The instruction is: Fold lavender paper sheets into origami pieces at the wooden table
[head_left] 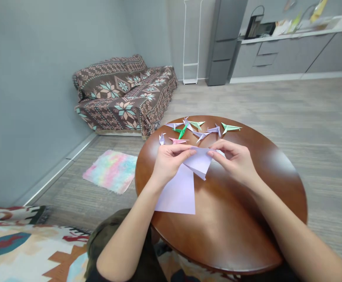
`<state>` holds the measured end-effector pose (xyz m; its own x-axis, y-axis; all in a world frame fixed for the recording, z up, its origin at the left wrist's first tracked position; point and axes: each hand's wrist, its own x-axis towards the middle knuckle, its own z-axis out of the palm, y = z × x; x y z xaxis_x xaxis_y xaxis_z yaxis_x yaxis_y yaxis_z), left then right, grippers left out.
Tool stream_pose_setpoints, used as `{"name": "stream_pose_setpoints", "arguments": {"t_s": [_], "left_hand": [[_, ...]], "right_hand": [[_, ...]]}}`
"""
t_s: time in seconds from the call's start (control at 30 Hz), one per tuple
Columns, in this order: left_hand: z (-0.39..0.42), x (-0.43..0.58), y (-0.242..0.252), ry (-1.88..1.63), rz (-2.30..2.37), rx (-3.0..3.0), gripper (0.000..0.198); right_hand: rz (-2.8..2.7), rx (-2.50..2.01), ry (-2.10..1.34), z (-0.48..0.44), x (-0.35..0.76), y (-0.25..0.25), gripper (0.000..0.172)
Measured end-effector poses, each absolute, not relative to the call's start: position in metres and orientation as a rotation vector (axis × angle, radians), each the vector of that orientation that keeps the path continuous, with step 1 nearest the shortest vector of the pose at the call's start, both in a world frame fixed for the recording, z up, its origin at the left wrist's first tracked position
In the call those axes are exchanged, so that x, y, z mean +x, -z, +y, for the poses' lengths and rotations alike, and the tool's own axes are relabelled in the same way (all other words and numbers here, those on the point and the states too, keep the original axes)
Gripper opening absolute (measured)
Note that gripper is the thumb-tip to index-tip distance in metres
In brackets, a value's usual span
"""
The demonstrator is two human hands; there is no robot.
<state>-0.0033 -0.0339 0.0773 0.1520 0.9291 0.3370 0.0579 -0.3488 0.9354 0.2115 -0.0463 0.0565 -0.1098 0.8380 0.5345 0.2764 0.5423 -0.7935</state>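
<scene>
A partly folded sheet of lilac origami paper (199, 161) is held up above the table between both hands. My left hand (172, 158) pinches its upper left edge between thumb and fingers. At the upper right corner, my right hand (232, 156) grips it the same way. The lower part of the paper hangs in a folded point. Flat on the table under my left wrist lies another lilac sheet (178, 196), partly covered by the forearm. Beyond the hands are several folded paper figures, among them a green one (182, 131), a pink one (179, 141) and a pale green one (230, 128).
The round brown wooden table (232, 235) has its near edge at my lap. A sofa (124, 94) under a patterned cover stands beyond it to the left, near a pastel rug (110, 171). Farther back are a grey fridge (225, 43) and kitchen cabinets (288, 56).
</scene>
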Motion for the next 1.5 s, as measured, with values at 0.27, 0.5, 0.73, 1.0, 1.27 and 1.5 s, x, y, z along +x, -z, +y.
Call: {"name": "stream_pose_setpoints", "arguments": {"t_s": [0.27, 0.5, 0.73, 1.0, 1.27, 1.5], "left_hand": [[-0.035, -0.002, -0.077, -1.327, 0.986, 1.551, 0.011], [-0.033, -0.002, -0.074, -1.316, 1.018, 1.54, 0.016], [-0.034, -0.002, -0.072, -1.255, 0.993, 1.57, 0.015], [-0.039, 0.005, -0.077, -1.156, 0.961, 1.606, 0.009], [-0.035, 0.006, -0.072, -1.178, 0.975, 1.538, 0.011], [-0.035, 0.007, -0.071, -1.169, 0.948, 1.41, 0.015]], "right_hand": [[-1.624, -0.948, -0.644, -0.048, 0.209, -0.058, 0.01], [-1.576, -0.956, -0.722, -0.048, 0.207, -0.057, 0.01], [-1.661, -0.97, -0.778, -0.048, 0.21, -0.058, 0.013], [-1.641, -0.991, -0.955, -0.052, 0.204, -0.061, 0.017], [-1.636, -1.021, -0.956, -0.05, 0.206, -0.059, 0.019], [-1.583, -1.016, -0.997, -0.05, 0.206, -0.06, 0.02]]}}
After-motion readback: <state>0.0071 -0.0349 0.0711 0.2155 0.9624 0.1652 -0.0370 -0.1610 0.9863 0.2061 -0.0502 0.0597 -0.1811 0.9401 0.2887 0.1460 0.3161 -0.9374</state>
